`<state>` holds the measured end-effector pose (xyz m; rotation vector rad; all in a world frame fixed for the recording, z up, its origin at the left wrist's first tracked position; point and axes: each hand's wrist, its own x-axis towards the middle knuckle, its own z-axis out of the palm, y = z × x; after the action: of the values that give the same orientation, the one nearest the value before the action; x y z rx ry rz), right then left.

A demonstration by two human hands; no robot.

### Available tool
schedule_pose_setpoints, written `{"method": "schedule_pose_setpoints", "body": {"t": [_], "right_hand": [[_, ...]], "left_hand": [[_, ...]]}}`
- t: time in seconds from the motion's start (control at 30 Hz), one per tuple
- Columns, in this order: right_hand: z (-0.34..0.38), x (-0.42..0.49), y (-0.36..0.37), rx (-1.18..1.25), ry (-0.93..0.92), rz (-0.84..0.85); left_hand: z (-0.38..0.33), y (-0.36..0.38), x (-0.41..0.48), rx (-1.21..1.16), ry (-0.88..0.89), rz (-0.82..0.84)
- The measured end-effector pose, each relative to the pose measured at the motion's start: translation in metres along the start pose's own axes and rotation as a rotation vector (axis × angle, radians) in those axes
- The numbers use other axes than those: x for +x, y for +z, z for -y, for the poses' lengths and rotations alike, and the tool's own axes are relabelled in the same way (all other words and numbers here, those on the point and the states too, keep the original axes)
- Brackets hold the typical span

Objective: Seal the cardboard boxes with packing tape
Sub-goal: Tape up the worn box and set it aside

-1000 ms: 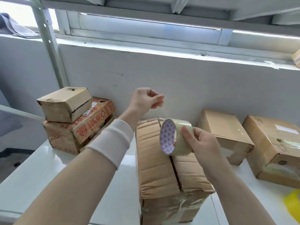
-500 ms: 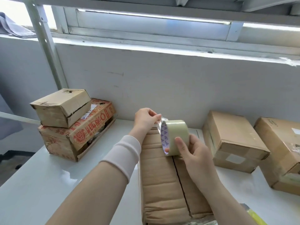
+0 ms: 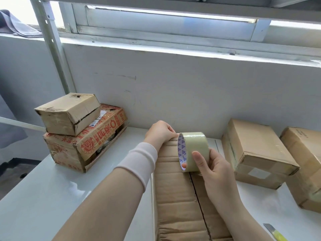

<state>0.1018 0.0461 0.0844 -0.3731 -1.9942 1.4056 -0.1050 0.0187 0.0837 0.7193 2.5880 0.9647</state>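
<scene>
A creased cardboard box lies lengthwise in front of me on the white table, its two top flaps meeting in a dark seam. My right hand grips a roll of clear packing tape standing on edge over the far part of that seam, thumb on the outside, a fingertip inside the core. My left hand rests curled over the box's far edge, right beside the roll; its fingertips appear to pinch the tape's free end, which is hard to see.
Two stacked boxes stand at the back left. Two more brown boxes lie at the right. A yellow utility knife pokes in at the bottom right. The grey wall closes the table's far side.
My left hand came down from mid-air onto the box's far edge. The roll dropped with it onto the box top, and my view tilted lower.
</scene>
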Motion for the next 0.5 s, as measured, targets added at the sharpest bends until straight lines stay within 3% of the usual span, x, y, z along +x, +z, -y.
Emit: {"method": "schedule_pose_setpoints", "body": {"t": [0.2,0.37,0.5], "right_hand": [[-0.001,-0.001,0.002,0.014,0.002,0.017],[0.0,-0.001,0.0,0.0,-0.017,0.007],[0.001,-0.002,0.002,-0.018,-0.017,0.037]], "left_hand": [[-0.002,-0.015,-0.001,0.138,-0.019,0.252],[-0.004,-0.006,-0.01,0.134,0.201,-0.058],[0.002,0.0,-0.022,0.193,0.218,-0.077]]}}
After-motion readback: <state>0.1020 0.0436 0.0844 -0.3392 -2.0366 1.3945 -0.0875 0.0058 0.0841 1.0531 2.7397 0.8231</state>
